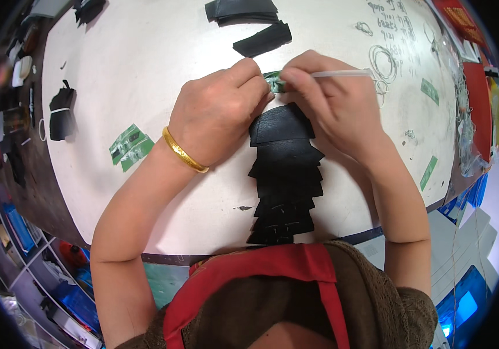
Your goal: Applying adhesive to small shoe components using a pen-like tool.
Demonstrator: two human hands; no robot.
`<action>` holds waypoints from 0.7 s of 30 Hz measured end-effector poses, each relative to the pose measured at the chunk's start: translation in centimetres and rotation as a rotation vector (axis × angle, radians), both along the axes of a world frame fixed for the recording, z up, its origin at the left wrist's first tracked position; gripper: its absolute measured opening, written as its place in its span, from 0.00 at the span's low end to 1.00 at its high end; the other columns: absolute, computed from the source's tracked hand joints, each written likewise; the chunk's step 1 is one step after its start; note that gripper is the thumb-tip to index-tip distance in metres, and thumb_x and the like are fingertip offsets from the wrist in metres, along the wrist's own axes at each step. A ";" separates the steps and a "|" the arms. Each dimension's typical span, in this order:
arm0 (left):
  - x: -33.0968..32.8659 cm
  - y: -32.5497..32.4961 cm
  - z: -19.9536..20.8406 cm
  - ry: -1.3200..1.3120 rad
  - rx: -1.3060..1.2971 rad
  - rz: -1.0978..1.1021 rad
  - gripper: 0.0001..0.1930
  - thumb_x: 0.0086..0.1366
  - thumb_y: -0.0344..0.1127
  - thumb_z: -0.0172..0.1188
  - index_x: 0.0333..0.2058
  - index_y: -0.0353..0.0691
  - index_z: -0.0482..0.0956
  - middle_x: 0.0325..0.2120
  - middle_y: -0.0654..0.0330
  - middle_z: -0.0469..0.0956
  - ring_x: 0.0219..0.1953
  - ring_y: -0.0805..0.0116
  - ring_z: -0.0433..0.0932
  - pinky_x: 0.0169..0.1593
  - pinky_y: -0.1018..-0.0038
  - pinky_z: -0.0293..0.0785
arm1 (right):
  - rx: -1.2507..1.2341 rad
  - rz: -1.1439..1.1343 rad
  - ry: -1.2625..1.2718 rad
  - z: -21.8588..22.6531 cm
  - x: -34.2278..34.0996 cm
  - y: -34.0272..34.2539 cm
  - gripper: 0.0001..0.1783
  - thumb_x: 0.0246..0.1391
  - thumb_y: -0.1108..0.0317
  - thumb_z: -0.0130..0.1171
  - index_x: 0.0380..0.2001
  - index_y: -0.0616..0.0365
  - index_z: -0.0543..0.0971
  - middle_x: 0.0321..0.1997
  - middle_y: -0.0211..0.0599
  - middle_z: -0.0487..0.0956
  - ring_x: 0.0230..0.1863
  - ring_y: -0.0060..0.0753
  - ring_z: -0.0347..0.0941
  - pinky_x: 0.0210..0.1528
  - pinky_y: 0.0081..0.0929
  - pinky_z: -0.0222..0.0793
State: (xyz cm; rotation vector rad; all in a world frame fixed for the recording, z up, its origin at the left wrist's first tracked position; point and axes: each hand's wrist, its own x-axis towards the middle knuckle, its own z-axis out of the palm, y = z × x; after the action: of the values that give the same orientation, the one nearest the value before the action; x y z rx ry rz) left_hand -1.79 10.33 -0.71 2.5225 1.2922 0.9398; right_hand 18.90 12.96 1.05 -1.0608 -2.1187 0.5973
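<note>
My left hand [219,110], with a gold bangle [183,152] on its wrist, pinches one end of a small green strip [275,82] at the middle of the table. Against the strip's other end, the thumb and forefinger of my right hand [337,102] are pressed together. A thin whitish stick [345,73] is held in that same hand and points right. Just below both hands lies an overlapping row of black leather pieces [284,139], running toward my body. The fingertips partly cover the strip, and a dark edge shows behind it.
More black pieces lie beyond my hands, a stack [241,10] and a loose bundle [263,39]. At left are a banded black bundle [61,115] and green pieces [132,146]. At right are elastic loops [382,63], green scraps [429,92] and clear plastic bags [471,139].
</note>
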 end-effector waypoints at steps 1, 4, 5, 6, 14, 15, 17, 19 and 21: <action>0.0 0.0 -0.1 0.002 0.002 0.002 0.08 0.61 0.29 0.69 0.28 0.40 0.76 0.29 0.60 0.75 0.26 0.61 0.81 0.27 0.66 0.77 | 0.108 -0.002 -0.093 -0.3 -0.2 0.2 0.10 0.68 0.60 0.61 0.33 0.52 0.82 0.24 0.35 0.79 0.27 0.42 0.79 0.29 0.38 0.72; 0.1 -0.2 -0.1 0.011 -0.016 0.009 0.08 0.61 0.30 0.68 0.28 0.40 0.76 0.29 0.60 0.75 0.26 0.60 0.81 0.27 0.66 0.77 | 0.105 0.044 -0.155 0.4 0.5 -0.2 0.10 0.68 0.61 0.62 0.33 0.51 0.83 0.24 0.35 0.80 0.28 0.40 0.79 0.29 0.37 0.73; 0.1 -0.3 -0.1 0.017 -0.009 0.010 0.08 0.61 0.30 0.68 0.27 0.40 0.76 0.29 0.60 0.75 0.25 0.60 0.81 0.26 0.66 0.77 | 0.094 0.077 -0.159 0.4 0.8 -0.2 0.09 0.68 0.61 0.62 0.35 0.52 0.83 0.25 0.35 0.80 0.29 0.40 0.80 0.29 0.36 0.73; 0.2 -0.2 -0.1 0.021 0.000 0.003 0.08 0.61 0.30 0.68 0.27 0.40 0.76 0.29 0.60 0.75 0.25 0.60 0.81 0.26 0.66 0.76 | 0.094 0.075 -0.160 0.3 1.2 -0.1 0.09 0.68 0.61 0.62 0.35 0.52 0.83 0.25 0.35 0.80 0.29 0.40 0.80 0.29 0.36 0.73; 0.5 0.0 -0.2 0.029 0.031 0.024 0.09 0.62 0.30 0.67 0.26 0.40 0.75 0.28 0.60 0.74 0.24 0.62 0.80 0.24 0.67 0.76 | 0.004 -0.028 -0.041 0.0 1.4 -0.1 0.09 0.67 0.63 0.63 0.36 0.56 0.83 0.24 0.34 0.80 0.26 0.39 0.79 0.27 0.34 0.72; 0.5 -0.1 -0.2 0.021 0.037 0.030 0.09 0.62 0.30 0.67 0.26 0.40 0.75 0.28 0.60 0.74 0.24 0.63 0.80 0.24 0.67 0.75 | 0.139 -0.007 -0.102 0.0 1.3 -0.2 0.09 0.66 0.63 0.64 0.34 0.56 0.83 0.23 0.35 0.80 0.26 0.39 0.79 0.26 0.34 0.72; 0.6 -0.1 -0.2 0.027 0.036 0.034 0.09 0.62 0.30 0.68 0.26 0.40 0.75 0.28 0.60 0.74 0.24 0.63 0.80 0.24 0.68 0.75 | 0.195 0.023 -0.108 -0.2 1.4 -0.2 0.09 0.66 0.63 0.64 0.32 0.55 0.82 0.22 0.35 0.79 0.26 0.39 0.79 0.27 0.34 0.72; 0.6 -0.1 -0.2 0.030 0.041 0.034 0.09 0.62 0.31 0.68 0.26 0.40 0.75 0.28 0.60 0.74 0.24 0.63 0.80 0.23 0.68 0.75 | 0.256 0.050 -0.118 -0.3 1.5 -0.2 0.10 0.66 0.63 0.64 0.31 0.54 0.81 0.22 0.35 0.79 0.26 0.39 0.79 0.27 0.34 0.72; 0.6 -0.1 -0.1 0.045 0.038 0.046 0.09 0.62 0.30 0.68 0.26 0.40 0.76 0.28 0.60 0.74 0.23 0.63 0.80 0.24 0.68 0.75 | 0.252 0.052 -0.098 -0.3 1.4 0.0 0.11 0.66 0.61 0.65 0.32 0.55 0.82 0.22 0.35 0.80 0.25 0.39 0.79 0.28 0.32 0.74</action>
State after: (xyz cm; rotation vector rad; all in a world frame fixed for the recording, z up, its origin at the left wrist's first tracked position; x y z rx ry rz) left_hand -1.24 10.23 -0.80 2.5667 1.3635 0.9305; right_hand 20.30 12.99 0.71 -0.9126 -2.2423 0.2959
